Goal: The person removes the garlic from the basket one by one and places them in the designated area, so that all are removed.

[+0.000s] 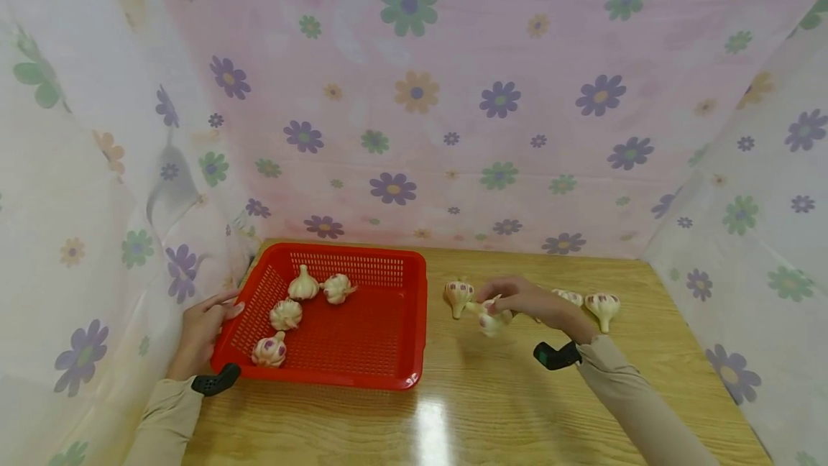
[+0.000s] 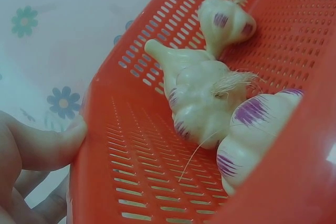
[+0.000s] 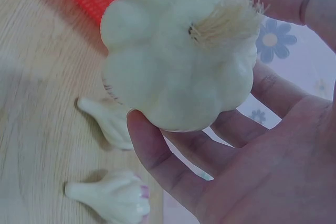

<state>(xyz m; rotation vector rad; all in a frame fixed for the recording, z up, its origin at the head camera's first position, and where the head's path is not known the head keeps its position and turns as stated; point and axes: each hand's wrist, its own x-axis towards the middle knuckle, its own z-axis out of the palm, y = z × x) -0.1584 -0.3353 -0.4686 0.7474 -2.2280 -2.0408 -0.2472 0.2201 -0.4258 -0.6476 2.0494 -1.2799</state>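
Note:
My right hand (image 1: 533, 302) holds a garlic bulb (image 1: 493, 321) over the table, between basket and loose bulbs. In the right wrist view, thumb and fingers are spread around this whitish bulb (image 3: 173, 61), its stringy root tuft facing the camera. At the left, my left hand (image 1: 202, 329) grips the side of a red plastic basket (image 1: 323, 377). Its thumb lies on the rim in the left wrist view, and the other fingers are outside the wall (image 2: 97, 129). Inside the basket, several garlic bulbs (image 1: 286, 315) with purple marks sit toward the left side.
On the wooden table (image 1: 491, 408), one garlic bulb (image 1: 459, 295) lies just left of the right hand. Another bulb (image 1: 603, 309) lies to the right, beside a bulb (image 1: 569, 297) partly hidden by the wrist. Flowered cloth (image 1: 414, 142) walls off the back and both sides.

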